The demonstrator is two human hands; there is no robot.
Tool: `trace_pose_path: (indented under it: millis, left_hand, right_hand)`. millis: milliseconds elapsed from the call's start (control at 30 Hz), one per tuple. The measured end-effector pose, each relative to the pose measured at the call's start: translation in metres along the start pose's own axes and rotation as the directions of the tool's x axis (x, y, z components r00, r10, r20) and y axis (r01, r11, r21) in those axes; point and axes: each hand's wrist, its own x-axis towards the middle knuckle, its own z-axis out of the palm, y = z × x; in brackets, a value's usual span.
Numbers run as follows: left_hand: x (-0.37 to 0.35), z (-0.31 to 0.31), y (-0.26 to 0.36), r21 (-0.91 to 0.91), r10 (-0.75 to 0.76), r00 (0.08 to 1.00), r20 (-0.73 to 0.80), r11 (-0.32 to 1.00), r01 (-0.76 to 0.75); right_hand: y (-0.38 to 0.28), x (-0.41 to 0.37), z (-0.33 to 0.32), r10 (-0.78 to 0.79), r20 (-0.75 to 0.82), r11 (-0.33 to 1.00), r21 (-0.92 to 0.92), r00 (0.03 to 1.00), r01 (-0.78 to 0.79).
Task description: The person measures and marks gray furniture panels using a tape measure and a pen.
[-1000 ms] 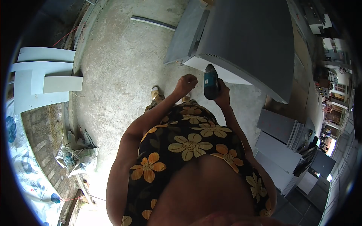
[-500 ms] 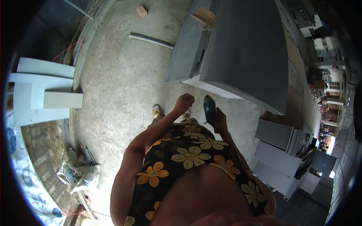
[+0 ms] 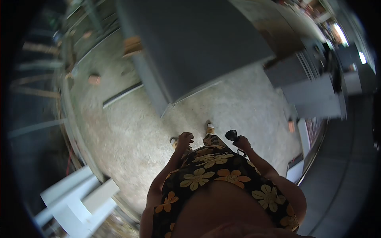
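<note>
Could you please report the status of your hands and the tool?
Right hand gripping dark tool. Left hand loosely curled, contents unclear. Large grey panel ahead.

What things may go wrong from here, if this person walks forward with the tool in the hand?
The long strip lying on the floor might trip a foot. The big grey panel has a corner pointing toward the person, so a leg could knock it. The dark tool is held only in the right hand; it could drop.
</note>
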Motion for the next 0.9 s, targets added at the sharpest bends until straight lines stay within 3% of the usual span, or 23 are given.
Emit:
trace_pose_path:
  millis: [67,167,300,467,667,900]
  left_hand:
    - [-0.001,0.011,0.012,0.117,-0.054,0.997,0.049,0.992,0.048]
    - [0.002,0.040,0.033,0.154,-0.101,0.993,0.055,0.984,0.091]
    - [0.033,0.083,0.039,0.332,-0.150,0.984,0.097,0.937,0.110]
    - [0.067,0.191,0.059,0.434,-0.176,0.976,0.128,0.895,0.104]
    - [0.096,0.323,0.086,0.476,-0.163,0.950,0.268,0.879,0.017]
    - [0.125,0.419,0.119,0.474,-0.165,0.912,0.376,0.880,-0.036]
  right_hand:
    - [0.033,-0.010,0.002,0.146,-0.029,0.988,0.043,0.989,-0.145]
    - [0.085,-0.023,0.009,0.345,0.019,0.930,0.126,0.938,-0.345]
    - [0.157,-0.034,0.033,0.495,0.096,0.823,0.266,0.864,-0.501]
    - [0.237,-0.043,0.048,0.556,0.214,0.731,0.335,0.803,-0.595]
    - [0.297,-0.047,0.026,0.634,0.204,0.639,0.404,0.746,-0.654]
    - [0.345,-0.009,-0.001,0.658,0.197,0.545,0.542,0.727,-0.640]
